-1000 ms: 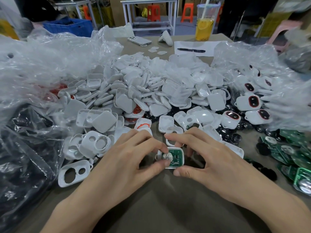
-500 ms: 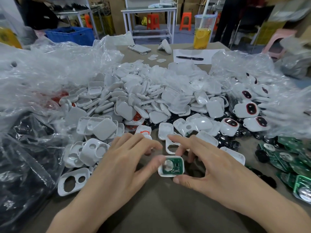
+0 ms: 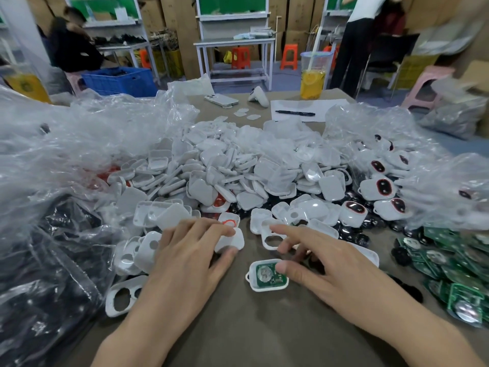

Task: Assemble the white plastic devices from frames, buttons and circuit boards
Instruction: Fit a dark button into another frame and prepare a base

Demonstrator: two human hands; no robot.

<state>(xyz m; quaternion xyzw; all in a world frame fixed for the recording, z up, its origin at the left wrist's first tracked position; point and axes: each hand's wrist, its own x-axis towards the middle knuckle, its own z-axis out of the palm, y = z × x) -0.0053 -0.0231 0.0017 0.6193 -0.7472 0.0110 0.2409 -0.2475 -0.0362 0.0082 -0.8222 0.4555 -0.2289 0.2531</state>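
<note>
A half-built white device (image 3: 253,285) lies open side up on the brown table, its green circuit board (image 3: 262,274) and coin cell showing. My right hand (image 3: 325,263) has its thumb tip resting on the board's right edge, the fingers spread above an empty white frame (image 3: 267,243). My left hand (image 3: 188,255) pinches a white cover (image 3: 236,241) between thumb and fingers at the near edge of the big pile of white covers (image 3: 238,165).
Green circuit boards (image 3: 449,263) lie heaped at right, with black buttons (image 3: 354,237) and finished devices (image 3: 378,188) behind them. A two-hole frame (image 3: 123,298) sits at left by crumpled plastic bags (image 3: 66,144). At the far edge are a drink cup (image 3: 312,78), a phone (image 3: 221,99) and a pen (image 3: 295,112).
My left hand left the device, moved up-left to the pile and took hold of a white cover. My right fingers lifted off; only the thumb stays on the board.
</note>
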